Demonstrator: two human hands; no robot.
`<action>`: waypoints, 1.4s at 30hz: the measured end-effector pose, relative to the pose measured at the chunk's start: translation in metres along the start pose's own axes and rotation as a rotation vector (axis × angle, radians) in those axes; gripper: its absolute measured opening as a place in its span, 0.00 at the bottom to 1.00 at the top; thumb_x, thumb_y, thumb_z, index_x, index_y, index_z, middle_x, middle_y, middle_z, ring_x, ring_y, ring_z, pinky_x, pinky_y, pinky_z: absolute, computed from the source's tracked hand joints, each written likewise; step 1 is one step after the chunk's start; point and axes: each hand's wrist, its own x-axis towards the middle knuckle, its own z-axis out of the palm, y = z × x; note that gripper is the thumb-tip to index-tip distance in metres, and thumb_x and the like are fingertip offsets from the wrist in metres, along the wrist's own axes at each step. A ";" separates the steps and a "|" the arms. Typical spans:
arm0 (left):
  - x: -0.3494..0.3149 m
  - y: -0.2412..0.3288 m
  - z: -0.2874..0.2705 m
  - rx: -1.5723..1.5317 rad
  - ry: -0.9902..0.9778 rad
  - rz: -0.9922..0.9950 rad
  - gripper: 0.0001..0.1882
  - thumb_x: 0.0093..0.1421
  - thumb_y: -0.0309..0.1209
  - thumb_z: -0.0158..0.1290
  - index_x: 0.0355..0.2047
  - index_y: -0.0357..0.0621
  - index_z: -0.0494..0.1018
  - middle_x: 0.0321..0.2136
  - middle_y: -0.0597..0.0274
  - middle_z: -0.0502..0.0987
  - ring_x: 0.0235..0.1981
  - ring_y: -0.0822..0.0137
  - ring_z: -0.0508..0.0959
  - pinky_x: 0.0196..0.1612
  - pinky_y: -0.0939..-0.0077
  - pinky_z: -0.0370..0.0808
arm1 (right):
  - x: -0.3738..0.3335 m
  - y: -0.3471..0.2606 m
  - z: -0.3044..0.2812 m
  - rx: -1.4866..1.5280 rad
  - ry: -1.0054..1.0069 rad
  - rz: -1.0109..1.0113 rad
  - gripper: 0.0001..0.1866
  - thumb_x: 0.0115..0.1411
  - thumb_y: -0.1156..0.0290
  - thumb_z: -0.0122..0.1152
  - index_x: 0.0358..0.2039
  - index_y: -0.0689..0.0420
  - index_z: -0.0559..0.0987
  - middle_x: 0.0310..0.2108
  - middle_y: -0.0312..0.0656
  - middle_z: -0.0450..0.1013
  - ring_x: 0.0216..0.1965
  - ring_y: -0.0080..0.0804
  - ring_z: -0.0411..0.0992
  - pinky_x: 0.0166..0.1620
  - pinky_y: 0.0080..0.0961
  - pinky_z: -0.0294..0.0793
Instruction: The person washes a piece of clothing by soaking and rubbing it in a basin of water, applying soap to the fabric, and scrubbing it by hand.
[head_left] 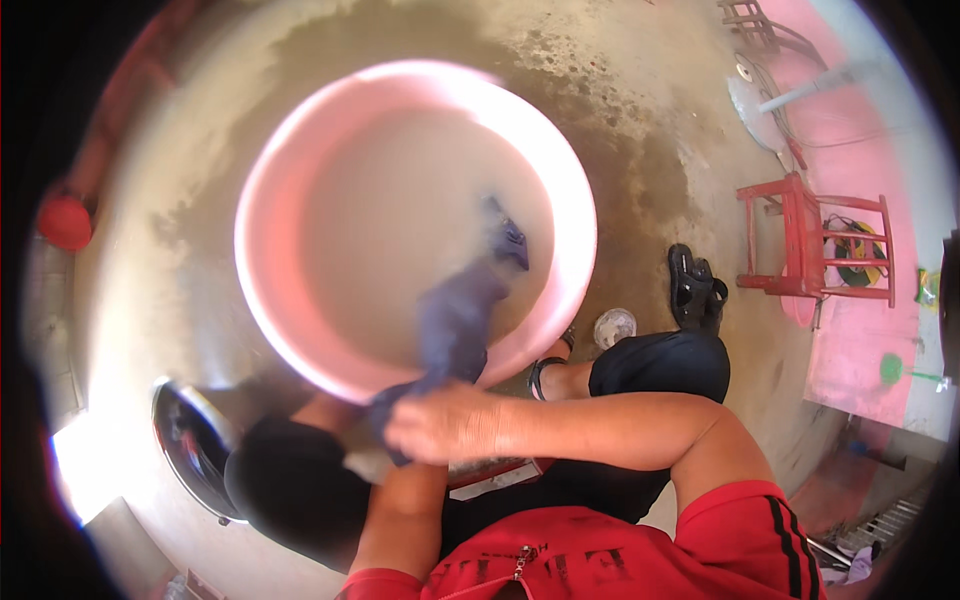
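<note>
A large pink tub (268, 300) stands on the floor in front of me, holding cloudy greyish water. From that water a wet dark blue cloth (455, 315) stretches over the near rim, its far end still in the tub. Across my body reaches my right hand (445, 425), its fingers closed round the near end of the cloth. My left forearm (400, 515) comes up from below to the same spot. The left hand itself is hidden behind the right hand and the cloth, so its fingers do not show. Motion blurs the cloth and the right hand.
My knees flank the tub's near side. A dark round basin (190, 445) sits to the left. On the right are a small white cup (614, 328), black slippers (692, 285) and a red wooden stool (795, 240). The concrete floor (640, 150) is partly wet.
</note>
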 end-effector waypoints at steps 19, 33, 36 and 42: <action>-0.036 0.021 -0.023 0.222 0.105 0.039 0.08 0.52 0.31 0.56 0.27 0.39 0.75 0.24 0.58 0.76 0.26 0.62 0.76 0.29 0.68 0.71 | -0.008 0.166 -0.001 0.008 0.747 0.829 0.12 0.53 0.65 0.57 0.36 0.56 0.71 0.38 0.49 0.69 0.41 0.49 0.71 0.44 0.42 0.71; -0.056 0.029 -0.051 0.419 0.157 0.022 0.09 0.52 0.33 0.55 0.28 0.39 0.75 0.24 0.57 0.76 0.26 0.59 0.76 0.30 0.66 0.71 | -0.025 0.173 0.031 -0.169 -0.041 0.604 0.12 0.62 0.64 0.46 0.38 0.58 0.74 0.42 0.50 0.70 0.40 0.52 0.73 0.45 0.44 0.72; -0.107 0.010 -0.096 0.483 0.167 0.023 0.09 0.52 0.33 0.55 0.28 0.39 0.75 0.25 0.57 0.76 0.26 0.59 0.76 0.30 0.66 0.71 | -0.044 0.197 0.037 -0.281 -0.076 0.733 0.14 0.58 0.66 0.51 0.43 0.58 0.72 0.45 0.52 0.69 0.42 0.51 0.74 0.45 0.46 0.74; -0.120 0.013 -0.129 0.589 0.195 0.064 0.10 0.52 0.34 0.55 0.28 0.39 0.76 0.25 0.56 0.76 0.26 0.57 0.76 0.30 0.65 0.71 | -0.058 0.239 0.032 -0.309 -0.130 0.969 0.19 0.48 0.69 0.61 0.43 0.59 0.76 0.46 0.52 0.72 0.45 0.50 0.74 0.47 0.43 0.74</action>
